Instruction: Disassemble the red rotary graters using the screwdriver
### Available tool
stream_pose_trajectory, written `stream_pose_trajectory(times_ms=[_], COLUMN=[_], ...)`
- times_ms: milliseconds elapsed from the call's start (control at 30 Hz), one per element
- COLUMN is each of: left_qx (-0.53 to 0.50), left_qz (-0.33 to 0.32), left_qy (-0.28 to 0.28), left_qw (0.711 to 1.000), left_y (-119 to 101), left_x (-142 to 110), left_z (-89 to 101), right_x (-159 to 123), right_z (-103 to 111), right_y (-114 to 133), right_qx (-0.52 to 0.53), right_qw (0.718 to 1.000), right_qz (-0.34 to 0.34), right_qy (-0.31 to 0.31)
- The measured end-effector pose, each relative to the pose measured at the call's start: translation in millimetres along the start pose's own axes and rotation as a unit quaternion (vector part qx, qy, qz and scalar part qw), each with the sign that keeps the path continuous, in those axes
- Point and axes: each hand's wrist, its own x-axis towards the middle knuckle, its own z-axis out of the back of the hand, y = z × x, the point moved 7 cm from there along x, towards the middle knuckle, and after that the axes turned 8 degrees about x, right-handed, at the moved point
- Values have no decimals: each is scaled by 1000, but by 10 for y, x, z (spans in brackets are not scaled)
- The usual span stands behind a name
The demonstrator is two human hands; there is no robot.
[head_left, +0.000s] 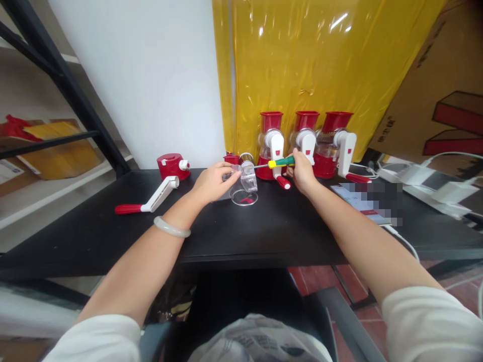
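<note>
My right hand [303, 172] is closed round the green and yellow handle of a screwdriver [282, 162]. Its thin shaft points left, toward a clear plastic housing [249, 178] of a rotary grater. Fingers of my left hand [216, 182] grip that housing from the left; its round clear rim rests low over the black table. Small red pieces [247, 200] show through the rim. Behind the housing are a metal grater drum [246, 159] and a red part [231, 158]. Whether the screwdriver tip touches the housing is too small to tell.
Left on the black table [241, 241] lie a red base [173, 167] and a white crank with red handle [154, 197]. Three assembled red-and-white rotary graters [307, 138] stand at the back. Rightward are a phone-like screen [358, 203], white cables and a power strip [426, 188].
</note>
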Motion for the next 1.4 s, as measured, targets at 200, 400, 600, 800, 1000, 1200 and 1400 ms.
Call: stream_pose_trajectory(times_ms=[200, 400, 600, 800, 1000, 1200, 1400], left_qx=[2, 4, 4, 4, 1, -2, 1], left_qz=[-4, 0, -5, -3, -5, -6, -8], left_qy=[-3, -1, -5, -4, -3, -4, -4], left_qw=[1000, 1000, 1000, 1000, 1000, 1000, 1000], left_y=[2, 2, -9, -6, -9, -7, -6], left_x=[-5, -5, 0, 5, -3, -2, -1], left_z=[-5, 0, 6, -2, 5, 0, 2], right_x=[5, 2, 16, -7, 1, -5, -48], right_z=[-9, -14, 73, 30, 11, 68, 11], right_y=[-74, -107, 3, -45, -93, -34, -55], right_qx=[59, 85, -49, -10, 61, -38, -21], right_qw=[998, 995, 998, 999, 996, 997, 998], right_qz=[-35, -54, 5, -35, -59, -35, -57], right_qy=[-13, -20, -36, -30, -31, -49, -33])
